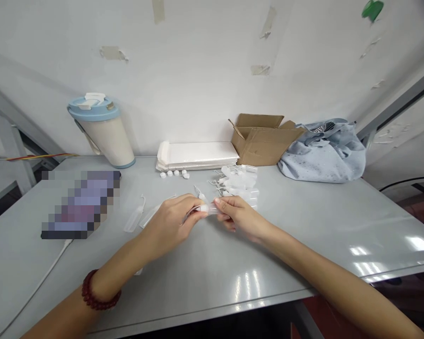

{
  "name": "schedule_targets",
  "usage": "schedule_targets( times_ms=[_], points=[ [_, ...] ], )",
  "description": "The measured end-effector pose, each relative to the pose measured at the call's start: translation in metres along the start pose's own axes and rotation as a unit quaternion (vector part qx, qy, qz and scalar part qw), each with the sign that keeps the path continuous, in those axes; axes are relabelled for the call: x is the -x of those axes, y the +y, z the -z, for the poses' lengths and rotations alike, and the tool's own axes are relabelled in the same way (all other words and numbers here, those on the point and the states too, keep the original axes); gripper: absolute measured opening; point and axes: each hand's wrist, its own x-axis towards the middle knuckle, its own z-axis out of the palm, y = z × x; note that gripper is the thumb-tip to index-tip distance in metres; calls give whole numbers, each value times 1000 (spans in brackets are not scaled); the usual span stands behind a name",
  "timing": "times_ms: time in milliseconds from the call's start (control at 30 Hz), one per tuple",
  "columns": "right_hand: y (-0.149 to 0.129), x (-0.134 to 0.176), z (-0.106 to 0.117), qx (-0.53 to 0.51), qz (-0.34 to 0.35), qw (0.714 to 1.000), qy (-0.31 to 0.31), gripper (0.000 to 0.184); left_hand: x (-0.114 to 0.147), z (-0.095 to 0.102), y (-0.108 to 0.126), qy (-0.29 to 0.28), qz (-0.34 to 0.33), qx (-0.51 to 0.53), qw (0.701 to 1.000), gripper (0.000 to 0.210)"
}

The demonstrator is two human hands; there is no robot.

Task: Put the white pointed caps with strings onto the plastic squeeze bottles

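Over the middle of the table, my left hand (pixel 171 219) and my right hand (pixel 239 214) meet at one small clear plastic tube (pixel 212 209). My left fingers pinch its white cap (pixel 203 207). My right thumb and fingers close round the clear end. Just beyond lies a heap of similar clear tubes (pixel 238 179) with thin white strings. Left of my left hand, another clear tube (pixel 134 219) with a string lies flat, and a further one is partly hidden behind that hand. Several small white caps (pixel 176 173) sit in a row behind.
A stack of white envelopes (pixel 198 153) and an open cardboard box (pixel 265 143) stand against the wall. A light-blue cloth bag (pixel 325 155) is at the right. To the left are a blue-lidded tumbler (pixel 106 134) and a blurred-out phone (pixel 81 205) with a white cable (pixel 38 285).
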Motion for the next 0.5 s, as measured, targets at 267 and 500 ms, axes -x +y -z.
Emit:
schedule_targets(
  times_ms=[267, 500],
  points=[
    [0, 2, -5, 108, 86, 989, 55, 36, -3, 2, -2, -33, 91, 91, 991, 26],
    [-3, 6, -8, 154, 121, 980, 47, 32, -3, 4, -2, -61, 169, 176, 968, 40]
  ],
)
